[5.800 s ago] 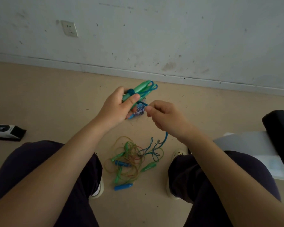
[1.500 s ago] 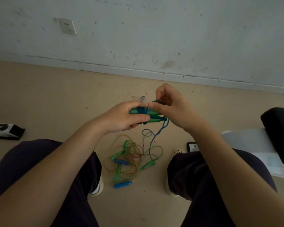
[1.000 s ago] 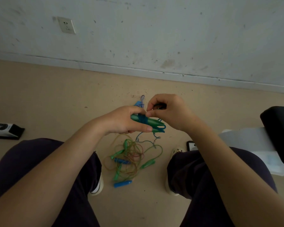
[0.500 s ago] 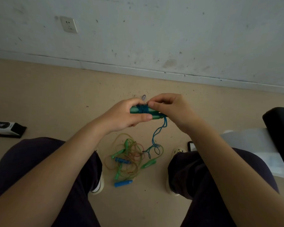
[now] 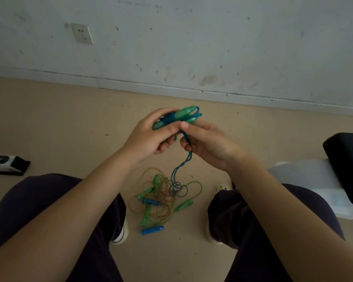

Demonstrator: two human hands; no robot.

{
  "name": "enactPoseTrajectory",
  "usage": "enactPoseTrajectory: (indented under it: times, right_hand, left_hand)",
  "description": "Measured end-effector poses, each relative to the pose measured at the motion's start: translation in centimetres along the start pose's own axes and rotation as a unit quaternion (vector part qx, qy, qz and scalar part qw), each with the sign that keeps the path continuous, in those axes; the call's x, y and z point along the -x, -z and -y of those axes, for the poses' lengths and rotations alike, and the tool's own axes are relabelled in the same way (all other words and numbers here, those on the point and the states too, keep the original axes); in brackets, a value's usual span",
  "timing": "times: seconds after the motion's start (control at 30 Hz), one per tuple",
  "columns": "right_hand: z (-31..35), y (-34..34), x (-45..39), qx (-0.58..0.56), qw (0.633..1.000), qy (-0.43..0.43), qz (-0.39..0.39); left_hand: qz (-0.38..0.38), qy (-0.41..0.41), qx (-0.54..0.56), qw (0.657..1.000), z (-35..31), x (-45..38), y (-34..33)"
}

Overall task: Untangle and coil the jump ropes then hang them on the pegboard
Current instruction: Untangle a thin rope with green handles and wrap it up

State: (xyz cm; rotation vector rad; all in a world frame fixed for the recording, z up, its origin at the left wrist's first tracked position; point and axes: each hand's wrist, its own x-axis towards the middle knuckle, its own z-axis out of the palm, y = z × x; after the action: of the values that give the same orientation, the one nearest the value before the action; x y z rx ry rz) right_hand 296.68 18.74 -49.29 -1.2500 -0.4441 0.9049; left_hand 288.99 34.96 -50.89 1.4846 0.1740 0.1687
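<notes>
My left hand (image 5: 151, 137) grips two green jump-rope handles (image 5: 181, 116) held side by side, with blue cord wound around their middle. My right hand (image 5: 206, 143) pinches the loose blue cord (image 5: 186, 159) just below the handles. That cord hangs down to the floor and ends in small loops (image 5: 177, 188). Between my feet lies a tangled pile of ropes (image 5: 159, 200) with green and yellowish cords, green handles and two blue handles (image 5: 152, 230). No pegboard is in view.
I sit with my dark-trousered knees on either side of the pile. A black and white device (image 5: 6, 164) lies on the floor at the left. A black seat (image 5: 346, 163) and a white sheet (image 5: 306, 180) are at the right. The wall with a socket (image 5: 82, 33) stands ahead.
The green handles have tilted up so their tips point up and right. My right hand dropped from the wrap to below the handles, pulling the blue cord down. More cord is wound on than 5.8 s ago.
</notes>
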Motion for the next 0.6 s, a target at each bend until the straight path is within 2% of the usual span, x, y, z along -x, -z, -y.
enactPoseTrajectory:
  times: [0.1,0.23,0.33,0.47,0.6]
  right_hand:
    - [-0.3,-0.4,-0.2,0.052,0.998,0.021,-0.015]
    - [-0.5,-0.5,-0.5,0.13,0.987,0.051,-0.085]
    - [-0.7,-0.6,-0.6,0.172,0.976,0.059,-0.12]
    - [-1.0,-0.7,-0.6,0.261,0.955,0.042,-0.134]
    - [-1.1,-0.9,-0.6,0.333,0.937,0.027,-0.102]
  left_hand:
    - [-0.022,0.029,0.064,0.997,0.0,-0.3,0.0]
    - [0.044,0.068,0.165,0.983,-0.1,-0.4,0.3]
    - [0.068,0.083,0.184,0.977,-0.4,-0.3,0.5]
    - [0.018,0.076,0.17,0.982,-0.5,-0.4,0.4]
    - [-0.078,0.073,0.085,0.991,-0.4,-0.6,0.4]
